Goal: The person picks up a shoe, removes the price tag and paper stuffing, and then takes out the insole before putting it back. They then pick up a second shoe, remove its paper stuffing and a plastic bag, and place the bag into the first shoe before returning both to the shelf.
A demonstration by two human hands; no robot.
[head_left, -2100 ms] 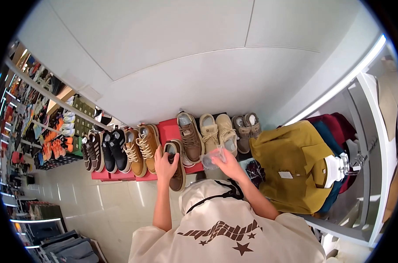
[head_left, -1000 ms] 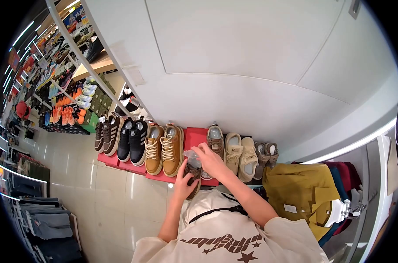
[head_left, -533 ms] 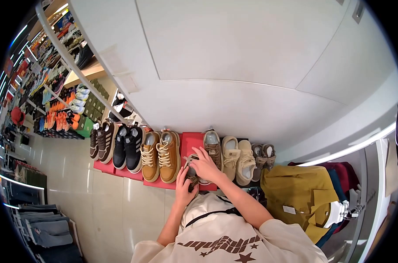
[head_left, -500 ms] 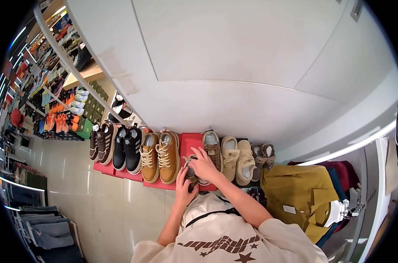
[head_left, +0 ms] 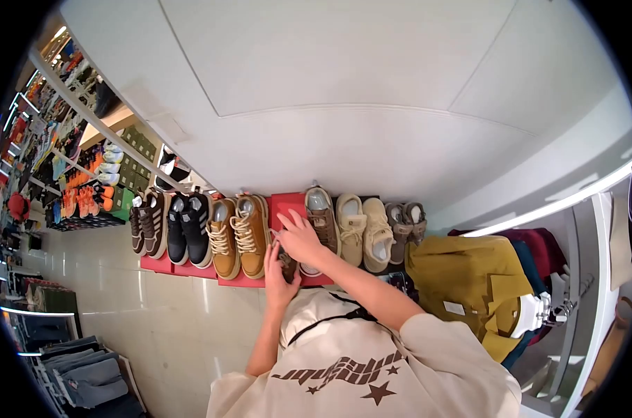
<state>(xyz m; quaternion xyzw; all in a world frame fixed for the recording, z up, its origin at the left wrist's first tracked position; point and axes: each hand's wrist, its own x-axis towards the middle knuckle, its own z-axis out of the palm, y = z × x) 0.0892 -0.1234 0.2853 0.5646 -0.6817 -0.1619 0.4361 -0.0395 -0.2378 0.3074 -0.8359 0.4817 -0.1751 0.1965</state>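
My left hand (head_left: 282, 283) is wrapped round a brown shoe (head_left: 289, 267), held just above the front edge of the red boxes. Over the top of that shoe reaches my right hand (head_left: 300, 238), some fingers spread and others bent at the shoe's upper end; what its fingertips touch is too small to make out. Left of my hands stand tan lace-up shoes (head_left: 250, 233) with cream laces. A single brown shoe (head_left: 323, 226) stands to the right, beside beige shoes (head_left: 376, 233). Bare red box top (head_left: 286, 202) shows behind my hands.
Black shoes (head_left: 196, 230) and dark brown striped shoes (head_left: 153, 226) stand farther left on the red boxes. Small grey-brown shoes (head_left: 403, 226) are at the row's right end, next to hanging mustard shirts (head_left: 462, 279). A white wall panel (head_left: 344, 153) rises behind. Folded jeans (head_left: 89, 380) lie lower left.
The view has shifted, so the shoes and shirts sit slightly farther left and higher. My left hand still holds the brown shoe, and my right hand remains over its upper end.
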